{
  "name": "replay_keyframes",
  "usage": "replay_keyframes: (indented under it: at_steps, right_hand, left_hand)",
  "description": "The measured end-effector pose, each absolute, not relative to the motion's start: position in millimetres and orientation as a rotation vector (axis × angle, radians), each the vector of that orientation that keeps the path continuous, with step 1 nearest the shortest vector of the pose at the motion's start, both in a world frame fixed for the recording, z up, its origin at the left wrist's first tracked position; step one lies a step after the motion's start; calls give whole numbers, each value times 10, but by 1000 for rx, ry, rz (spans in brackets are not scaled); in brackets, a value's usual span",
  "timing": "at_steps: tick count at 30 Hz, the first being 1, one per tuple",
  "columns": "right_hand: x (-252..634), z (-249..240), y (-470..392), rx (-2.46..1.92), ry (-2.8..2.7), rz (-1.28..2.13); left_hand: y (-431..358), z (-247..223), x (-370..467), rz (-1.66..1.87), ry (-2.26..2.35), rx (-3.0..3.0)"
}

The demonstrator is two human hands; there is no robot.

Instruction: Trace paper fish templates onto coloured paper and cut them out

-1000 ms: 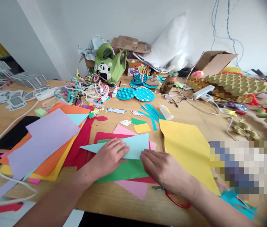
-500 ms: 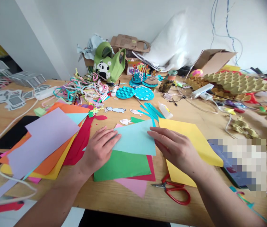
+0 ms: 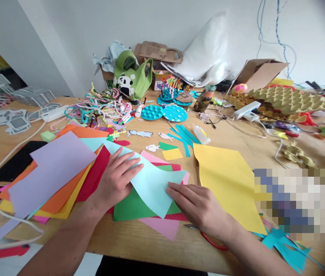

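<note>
A light blue sheet of paper (image 3: 153,184) lies slanted and curved over green (image 3: 133,207), red and pink sheets. My left hand (image 3: 119,176) rests on its left part, fingers spread. At its right edge my right hand (image 3: 199,203) grips the light blue sheet, fingers together and thumb hidden. Red-handled scissors (image 3: 212,243) lie partly under my right forearm. To the right is a large yellow sheet (image 3: 225,180). On the left, a lilac sheet (image 3: 55,168) tops a pile of orange and yellow paper.
Behind the papers are paper fish (image 3: 152,147), blue strips (image 3: 183,136), a glue bottle (image 3: 201,134) and a heap of pipe cleaners (image 3: 99,105). A black phone-like slab (image 3: 17,161) and a white cable lie left. Egg trays (image 3: 291,101) stand back right.
The light blue sheet's right end has swung down toward me with my right hand, uncovering a small yellow piece behind it. The large yellow sheet now lies flatter. My left hand has barely moved.
</note>
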State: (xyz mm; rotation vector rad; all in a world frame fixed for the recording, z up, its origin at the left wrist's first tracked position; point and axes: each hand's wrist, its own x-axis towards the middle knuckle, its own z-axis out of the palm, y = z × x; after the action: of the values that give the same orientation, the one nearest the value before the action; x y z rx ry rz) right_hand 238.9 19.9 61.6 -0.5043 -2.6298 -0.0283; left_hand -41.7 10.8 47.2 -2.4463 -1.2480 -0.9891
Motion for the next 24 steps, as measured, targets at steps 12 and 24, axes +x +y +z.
replay_keyframes:
  at_steps: [12,24]
  right_hand:
    - [2444,397,306,-587,-2561,148]
    - [2514,223,369,-623,-2649,238]
  left_hand:
    - [-47,614,-322,-701,-1250,-2545]
    - [-223,558,-204,-481,-1211,-2681]
